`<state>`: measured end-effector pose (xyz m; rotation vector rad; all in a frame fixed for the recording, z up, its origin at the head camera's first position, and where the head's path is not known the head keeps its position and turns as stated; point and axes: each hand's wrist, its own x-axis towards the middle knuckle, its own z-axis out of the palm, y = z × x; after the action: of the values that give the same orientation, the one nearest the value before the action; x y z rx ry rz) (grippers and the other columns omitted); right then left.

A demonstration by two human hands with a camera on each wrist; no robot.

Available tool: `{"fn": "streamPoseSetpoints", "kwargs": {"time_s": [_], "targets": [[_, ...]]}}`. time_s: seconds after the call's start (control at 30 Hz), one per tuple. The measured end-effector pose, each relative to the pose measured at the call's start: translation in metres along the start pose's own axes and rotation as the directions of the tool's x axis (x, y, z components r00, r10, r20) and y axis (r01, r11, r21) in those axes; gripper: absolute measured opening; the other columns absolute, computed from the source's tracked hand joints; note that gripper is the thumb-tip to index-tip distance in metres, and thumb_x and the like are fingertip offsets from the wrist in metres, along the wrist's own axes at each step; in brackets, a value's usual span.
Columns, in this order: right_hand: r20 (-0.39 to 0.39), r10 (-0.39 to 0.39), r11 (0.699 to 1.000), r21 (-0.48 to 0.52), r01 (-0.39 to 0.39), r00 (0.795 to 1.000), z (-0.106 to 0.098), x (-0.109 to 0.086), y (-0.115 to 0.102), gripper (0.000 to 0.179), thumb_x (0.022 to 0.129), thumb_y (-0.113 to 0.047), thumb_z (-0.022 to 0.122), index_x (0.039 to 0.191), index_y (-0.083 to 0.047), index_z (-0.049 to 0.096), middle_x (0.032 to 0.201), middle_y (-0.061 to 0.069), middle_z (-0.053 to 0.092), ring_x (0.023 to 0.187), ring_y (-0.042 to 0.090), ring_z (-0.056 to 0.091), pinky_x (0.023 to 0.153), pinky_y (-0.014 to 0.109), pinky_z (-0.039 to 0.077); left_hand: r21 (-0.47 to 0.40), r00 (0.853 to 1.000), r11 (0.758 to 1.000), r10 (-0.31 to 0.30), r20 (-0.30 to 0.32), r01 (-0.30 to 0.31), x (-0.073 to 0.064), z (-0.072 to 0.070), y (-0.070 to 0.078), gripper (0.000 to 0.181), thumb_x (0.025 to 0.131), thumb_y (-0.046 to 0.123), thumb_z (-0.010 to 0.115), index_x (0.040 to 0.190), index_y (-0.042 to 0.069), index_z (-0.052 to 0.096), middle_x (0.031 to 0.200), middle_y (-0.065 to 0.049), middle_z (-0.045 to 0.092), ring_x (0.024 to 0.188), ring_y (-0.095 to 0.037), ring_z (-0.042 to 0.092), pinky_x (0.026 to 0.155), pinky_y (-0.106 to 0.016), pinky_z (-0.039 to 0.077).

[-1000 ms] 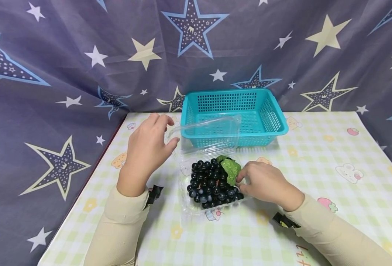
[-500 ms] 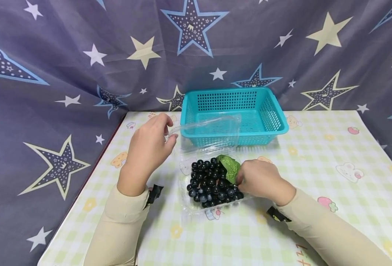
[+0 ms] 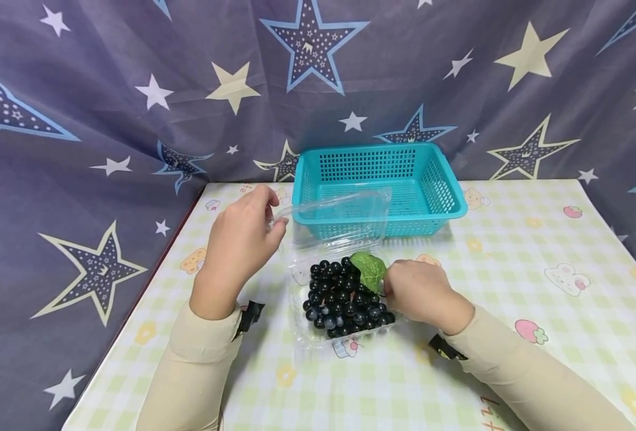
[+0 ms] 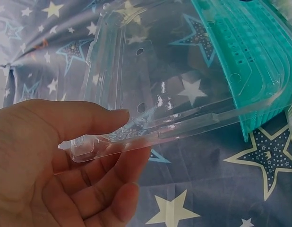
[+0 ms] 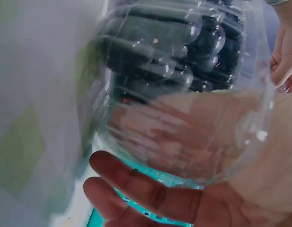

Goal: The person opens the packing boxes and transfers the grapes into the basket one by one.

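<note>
Right hand (image 3: pixel 417 293): partly blurred through clear box (image 5: pixel 257 135), centre of right wrist view;
Grapes (image 3: pixel 342 299): blurred there, top;
Basket (image 3: pixel 436 185): cut off, upper right of left wrist view

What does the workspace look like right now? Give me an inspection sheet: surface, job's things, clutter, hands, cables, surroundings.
Surface: checked tablecloth with flower, strawberry and animal prints.
Job's things: dark grapes with a green leaf lie in a clear tray; its clear lid is raised.
Clutter: nothing seen, apart from a teal basket behind the tray.
Left hand: pinches the lid's edge between thumb and fingers.
Right hand: at the tray's right end, beside the leaf; its exact grip cannot be told.
Cables: nothing seen.
Surroundings: dark curtain with stars behind the table and to the left.
</note>
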<state>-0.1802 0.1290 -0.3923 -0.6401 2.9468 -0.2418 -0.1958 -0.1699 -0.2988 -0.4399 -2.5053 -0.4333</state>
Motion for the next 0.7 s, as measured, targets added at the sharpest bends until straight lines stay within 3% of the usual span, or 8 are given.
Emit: {"fn": "streamPoseSetpoints", "kwargs": {"time_s": [0.1, 0.2, 0.33, 0.53, 0.7], "targets": [[-0.015, -0.006, 1.0, -0.024, 0.005, 1.0, 0.0, -0.002, -0.002, 0.034, 0.084, -0.019, 0.078, 0.059, -0.026, 0.056, 0.079, -0.003, 0.058, 0.063, 0.015, 0.053, 0.048, 0.039, 0.044, 0.012, 1.0, 1.0, -0.007, -0.002, 0.007, -0.001, 0.0, -0.001, 0.016, 0.087, 0.014, 0.073, 0.092, 0.011, 0.058, 0.077, -0.002, 0.057, 0.064, -0.024, 0.054, 0.059, -0.042, 0.045], [-0.046, -0.009, 0.998, -0.059, 0.006, 0.999, -0.001, -0.005, -0.005, 0.015, 0.087, -0.023, 0.079, 0.079, -0.019, 0.067, 0.09, 0.003, 0.056, 0.066, 0.02, 0.052, 0.049, 0.039, 0.046, 0.026, 1.0, 1.0, -0.008, -0.014, 0.008, -0.001, -0.001, -0.001, 0.017, 0.085, 0.009, 0.069, 0.081, 0.014, 0.053, 0.074, -0.001, 0.053, 0.062, -0.023, 0.05, 0.058, -0.04, 0.042], [-0.104, -0.005, 0.997, -0.082, -0.003, 0.995, -0.001, -0.01, -0.009, 0.026, 0.089, -0.026, 0.078, 0.102, -0.006, 0.067, 0.098, 0.009, 0.049, 0.072, 0.024, 0.048, 0.049, 0.035, 0.043, 0.041, 0.999, 0.999, 0.016, -0.037, -0.014, -0.001, -0.001, 0.001, 0.017, 0.082, 0.004, 0.063, 0.078, 0.015, 0.052, 0.073, 0.0, 0.052, 0.061, -0.023, 0.048, 0.057, -0.038, 0.04], [-0.204, -0.044, 0.993, -0.117, 0.02, 0.978, -0.003, -0.014, -0.012, 0.037, 0.076, -0.007, 0.08, 0.103, 0.002, 0.058, 0.101, 0.013, 0.042, 0.081, 0.026, 0.043, 0.051, 0.029, 0.042, 0.069, 0.999, 0.998, 0.014, -0.045, -0.011, -0.001, -0.001, 0.002, 0.016, 0.08, 0.004, 0.062, 0.077, 0.016, 0.052, 0.072, 0.001, 0.052, 0.059, -0.023, 0.048, 0.055, -0.039, 0.04], [-0.301, -0.101, 0.99, -0.125, 0.066, 0.948, -0.006, -0.018, -0.013, 0.044, 0.075, -0.005, 0.08, 0.098, -0.002, 0.043, 0.093, 0.011, 0.039, 0.068, 0.022, 0.041, 0.048, 0.027, 0.035, 0.073, 0.999, 0.997, 0.0, -0.046, 0.003, -0.001, -0.002, 0.002, 0.017, 0.08, 0.004, 0.063, 0.077, 0.016, 0.052, 0.072, 0.001, 0.053, 0.06, -0.023, 0.048, 0.055, -0.039, 0.039]]}}
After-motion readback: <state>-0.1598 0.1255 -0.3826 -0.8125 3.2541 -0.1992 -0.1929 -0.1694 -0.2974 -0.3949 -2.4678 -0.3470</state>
